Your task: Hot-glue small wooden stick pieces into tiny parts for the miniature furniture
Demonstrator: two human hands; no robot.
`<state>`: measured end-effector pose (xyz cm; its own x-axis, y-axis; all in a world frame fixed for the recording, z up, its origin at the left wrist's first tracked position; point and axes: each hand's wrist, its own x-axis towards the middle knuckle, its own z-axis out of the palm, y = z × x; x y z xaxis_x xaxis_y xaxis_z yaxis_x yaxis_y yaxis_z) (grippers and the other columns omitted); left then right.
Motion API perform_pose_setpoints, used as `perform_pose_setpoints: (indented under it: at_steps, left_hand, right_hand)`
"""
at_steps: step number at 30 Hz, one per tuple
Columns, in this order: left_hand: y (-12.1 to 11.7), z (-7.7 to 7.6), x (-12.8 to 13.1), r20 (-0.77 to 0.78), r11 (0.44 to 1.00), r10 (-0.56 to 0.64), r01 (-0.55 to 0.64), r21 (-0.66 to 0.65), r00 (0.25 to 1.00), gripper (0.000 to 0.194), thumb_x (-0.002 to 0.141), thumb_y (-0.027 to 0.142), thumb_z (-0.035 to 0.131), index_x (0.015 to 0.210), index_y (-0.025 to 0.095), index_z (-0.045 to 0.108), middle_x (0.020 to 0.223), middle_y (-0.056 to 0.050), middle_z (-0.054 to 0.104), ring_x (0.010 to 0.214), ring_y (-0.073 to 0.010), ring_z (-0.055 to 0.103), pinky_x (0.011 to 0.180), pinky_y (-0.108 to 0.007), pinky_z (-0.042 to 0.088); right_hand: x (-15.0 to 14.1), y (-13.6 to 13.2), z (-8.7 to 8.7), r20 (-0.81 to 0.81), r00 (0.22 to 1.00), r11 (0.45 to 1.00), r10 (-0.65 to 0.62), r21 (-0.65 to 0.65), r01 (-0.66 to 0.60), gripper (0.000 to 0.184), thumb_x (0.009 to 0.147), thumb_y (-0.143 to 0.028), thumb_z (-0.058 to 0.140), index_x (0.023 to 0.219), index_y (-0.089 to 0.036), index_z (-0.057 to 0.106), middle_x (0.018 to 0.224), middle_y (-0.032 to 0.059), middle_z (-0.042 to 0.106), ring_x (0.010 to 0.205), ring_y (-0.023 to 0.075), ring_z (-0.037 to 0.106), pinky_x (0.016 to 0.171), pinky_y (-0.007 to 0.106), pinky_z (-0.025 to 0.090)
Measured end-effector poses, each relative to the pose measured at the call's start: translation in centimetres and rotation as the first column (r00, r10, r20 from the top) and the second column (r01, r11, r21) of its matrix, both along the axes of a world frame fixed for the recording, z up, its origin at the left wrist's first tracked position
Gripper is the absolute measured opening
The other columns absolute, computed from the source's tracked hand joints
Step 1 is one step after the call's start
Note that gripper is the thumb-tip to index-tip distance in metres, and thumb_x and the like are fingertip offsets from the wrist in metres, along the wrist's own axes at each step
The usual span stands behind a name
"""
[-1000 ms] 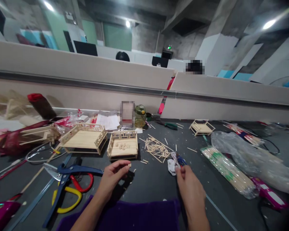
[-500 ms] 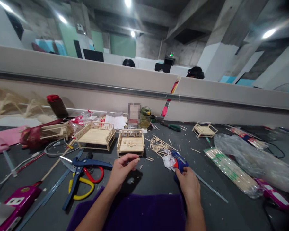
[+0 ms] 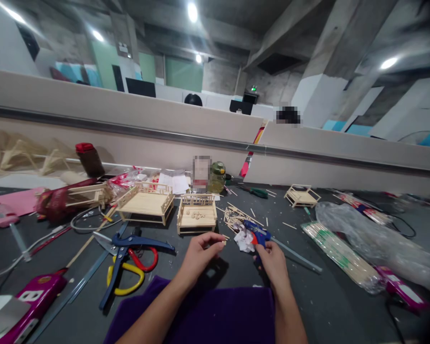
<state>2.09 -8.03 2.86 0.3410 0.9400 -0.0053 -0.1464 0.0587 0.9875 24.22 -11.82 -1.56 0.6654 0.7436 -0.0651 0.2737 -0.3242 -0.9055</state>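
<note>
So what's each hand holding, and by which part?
The right hand holds a glue gun by its handle. The left hand pinches a tiny pale piece, too small to tell where.

Open-plan office doubling as a craft workshop, pale partition point(image 3: 129, 112) running behind the table point(image 3: 236, 274), computer monitors point(image 3: 140, 88) standing beyond, green sign point(image 3: 253, 89) glowing beneath concrete beams point(image 3: 290, 36), hot-glue gun point(image 3: 261, 232) showing among bagged wooden sticks point(image 3: 340, 256) and miniature furniture point(image 3: 146, 205)

The glue gun point(image 3: 261, 234) is blue and orange. Lower left, the scissor handles point(image 3: 136, 270) are red and yellow. The bench point(image 3: 329, 306) is dark grey, the cloth point(image 3: 222, 315) deep purple.
</note>
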Motion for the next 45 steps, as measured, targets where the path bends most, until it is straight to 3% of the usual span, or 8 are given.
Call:
perform_pose_setpoints:
  at_steps: [6,13,17,23,26,29,36,45]
  left_hand:
    - [0.3,-0.3,0.8,0.016,0.997,-0.060,0.061,-0.047,0.998,0.029,0.066,0.037,0.076,0.085,0.015,0.074,0.072,-0.003,0.066,0.063,-0.0122,0.056,0.056,-0.022,0.046]
    - [0.4,-0.9,-0.1,-0.019,1.000,-0.015,0.014,-0.026,1.000,0.026,0.067,0.036,0.075,0.085,0.017,0.075,0.073,-0.004,0.068,0.060,-0.0117,0.055,0.056,-0.023,0.047]
    - [0.3,-0.7,-0.3,-0.011,1.000,0.004,-0.004,-0.007,1.000,0.025,0.068,0.037,0.075,0.085,0.018,0.076,0.073,-0.004,0.069,0.058,-0.0117,0.055,0.055,-0.023,0.047]
    - [0.6,-0.2,-0.9,0.036,0.997,0.073,-0.072,-0.019,0.997,0.027,0.068,0.038,0.077,0.087,0.018,0.076,0.075,-0.004,0.070,0.065,-0.0138,0.058,0.058,-0.022,0.048]
    - [1.0,0.1,-1.6,0.095,0.989,0.145,-0.142,-0.036,0.985,0.029,0.067,0.037,0.078,0.088,0.017,0.075,0.076,-0.004,0.069,0.065,-0.0129,0.057,0.059,-0.022,0.048]
    - [1.4,0.4,-2.2,0.155,0.972,0.236,-0.230,-0.055,0.959,0.028,0.066,0.035,0.079,0.087,0.017,0.075,0.074,-0.002,0.068,0.063,-0.0119,0.056,0.058,-0.022,0.048]
    - [1.8,0.7,-2.7,0.211,0.946,0.324,-0.316,-0.068,0.922,0.028,0.065,0.033,0.080,0.086,0.016,0.075,0.069,-0.002,0.067,0.060,-0.0117,0.056,0.057,-0.022,0.048]
    - [2.0,0.7,-2.9,0.233,0.918,0.397,-0.388,-0.087,0.888,0.029,0.062,0.032,0.081,0.086,0.016,0.075,0.081,-0.005,0.071,0.067,-0.0146,0.058,0.057,-0.023,0.049]
  right_hand:
    - [-1.3,-0.4,1.1,-0.406,0.912,0.987,0.052,0.158,0.015,0.035,0.060,-0.037,0.067,0.081,-0.020,0.046,0.068,0.0021,0.069,0.050,0.0168,0.064,0.033,0.020,0.040]
    - [-0.8,-1.1,1.8,-0.551,0.829,0.987,0.092,0.163,-0.001,0.038,0.063,-0.041,0.069,0.085,-0.017,0.050,0.074,0.0072,0.072,0.044,0.0153,0.062,0.027,0.016,0.032]
    - [-0.8,-1.8,2.9,-0.525,0.839,0.978,0.139,0.204,-0.034,0.037,0.067,-0.042,0.069,0.087,-0.018,0.049,0.069,0.0041,0.071,0.038,0.0115,0.056,0.028,0.015,0.029]
    - [-2.8,-2.6,6.8,-0.495,0.844,0.939,0.208,0.344,-0.030,0.044,0.064,-0.034,0.076,0.097,-0.019,0.052,0.088,0.0053,0.071,0.057,0.0148,0.062,0.041,0.020,0.043]
    - [-4.3,-2.0,8.0,-0.475,0.821,0.909,0.315,0.399,-0.118,0.040,0.068,-0.038,0.076,0.097,-0.016,0.058,0.072,0.0014,0.066,0.052,0.0107,0.052,0.044,0.019,0.041]
    - [-5.7,-1.2,7.6,-0.430,0.815,0.895,0.388,0.388,-0.221,0.038,0.073,-0.046,0.072,0.087,-0.012,0.064,0.058,-0.0012,0.057,0.048,0.0088,0.044,0.044,0.018,0.036]
    - [-7.1,-1.3,6.1,-0.266,0.857,0.883,0.441,0.300,-0.361,0.048,0.071,-0.053,0.072,0.097,-0.012,0.070,0.063,0.0017,0.062,0.051,0.0110,0.046,0.050,0.022,0.041]
    - [-7.6,-1.4,5.6,-0.020,0.914,0.895,0.405,0.212,-0.392,0.050,0.071,-0.059,0.066,0.087,-0.012,0.073,0.058,0.0025,0.061,0.049,0.0146,0.051,0.047,0.025,0.042]
